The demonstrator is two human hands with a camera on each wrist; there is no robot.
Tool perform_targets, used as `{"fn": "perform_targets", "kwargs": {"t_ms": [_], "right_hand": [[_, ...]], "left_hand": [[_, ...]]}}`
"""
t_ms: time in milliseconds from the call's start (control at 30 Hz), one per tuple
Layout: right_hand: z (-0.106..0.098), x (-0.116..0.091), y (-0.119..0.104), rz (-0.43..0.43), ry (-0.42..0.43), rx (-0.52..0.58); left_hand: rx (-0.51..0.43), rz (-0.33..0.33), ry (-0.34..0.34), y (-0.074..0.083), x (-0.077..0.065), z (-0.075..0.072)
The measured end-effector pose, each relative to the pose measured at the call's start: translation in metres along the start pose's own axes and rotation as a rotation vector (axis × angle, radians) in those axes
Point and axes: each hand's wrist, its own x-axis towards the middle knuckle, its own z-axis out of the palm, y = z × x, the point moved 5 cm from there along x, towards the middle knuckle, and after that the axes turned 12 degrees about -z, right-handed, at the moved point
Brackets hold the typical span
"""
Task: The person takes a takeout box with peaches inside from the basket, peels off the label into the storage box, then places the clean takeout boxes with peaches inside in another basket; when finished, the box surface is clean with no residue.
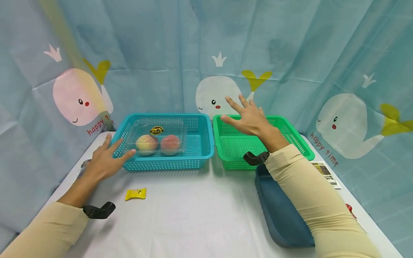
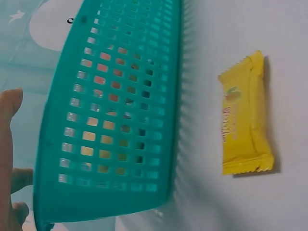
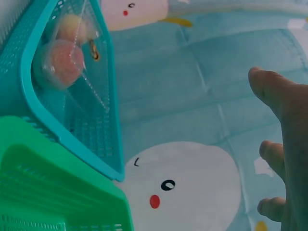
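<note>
My left hand [image 1: 106, 159], fingers spread, hovers at the near left corner of the blue basket [image 1: 167, 164] and holds nothing. Inside that basket, two peaches [image 1: 147, 144] sit in a clear plastic box [image 1: 185, 134] with a black and gold label. My right hand [image 1: 250, 120] is raised over the green basket [image 1: 230, 162], fingers extended and nothing in them. On the white table in front of the blue basket lies a small yellow wrapped snack [image 1: 135, 194]; the left wrist view shows its packet [image 2: 245, 115] beside the basket's holed wall.
A dark blue tray [image 1: 284, 215] stands at the right, partly under my right forearm. Past it lie a printed packet [image 1: 326, 174] and a small red thing [image 1: 349, 207] near the table's edge. A curtain [image 1: 161, 46] with whales hangs behind and at both sides.
</note>
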Motion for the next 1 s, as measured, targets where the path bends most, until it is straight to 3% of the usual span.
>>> {"fn": "perform_targets", "kwargs": {"t_ms": [300, 600, 1000], "right_hand": [[0.011, 0.012, -0.008, -0.029, 0.028, 0.063], [0.025, 0.028, -0.024, -0.032, 0.076, 0.263], [0.046, 0.047, -0.034, 0.026, 0.075, 0.479]], "left_hand": [[-0.019, -0.011, -0.017, -0.009, 0.004, 0.011], [-0.059, -0.107, 0.009, -0.014, 0.004, 0.017], [-0.094, -0.113, 0.044, -0.014, 0.004, 0.020]]}}
